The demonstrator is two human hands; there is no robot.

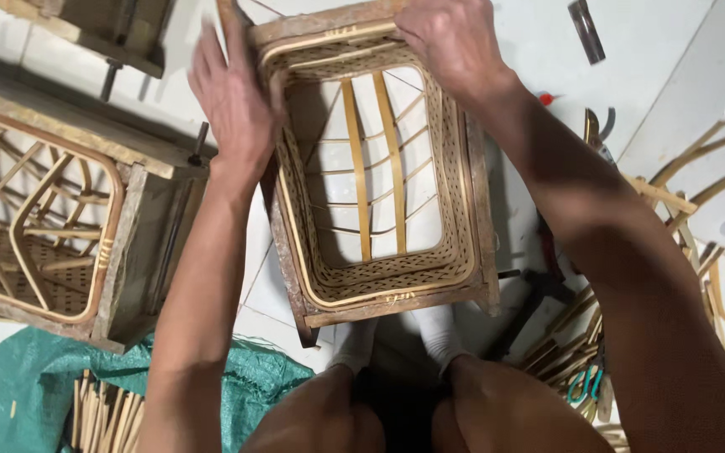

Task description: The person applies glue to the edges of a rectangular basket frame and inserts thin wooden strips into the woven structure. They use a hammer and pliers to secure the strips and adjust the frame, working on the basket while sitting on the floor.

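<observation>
Watching the head cam feed here, so everything's seen from above. Dead centre there's a rectangular woven basket (375, 172) sitting inside a rough wooden frame (396, 306), open weave walls, two pale bamboo strips running 12 to 6 across the bottom, white tiled floor (673, 50) showing through.

Left hand (232, 96) is on the basket's rim at about 10 o'clock, fingers stretched out fairly flat against the frame's outer edge, not wrapped round anything that I can make out. Right hand (451, 42) is at about 1 o'clock, curled over the top corner of the rim and gripping it, fingertips hidden past the edge.

Over at 9 o'clock there's a second basket in a wooden frame (39, 218), well apart from the first. Green woven sack (18, 377) at 7 o'clock with a bundle of bamboo sticks (106, 415) on it. Loose bamboo strips (698, 189) are scattered at 3 to 4 o'clock, and a dark metal tool (586, 29) lies at 1 o'clock. White-socked feet (396, 335) are tucked just under the frame's near edge.
</observation>
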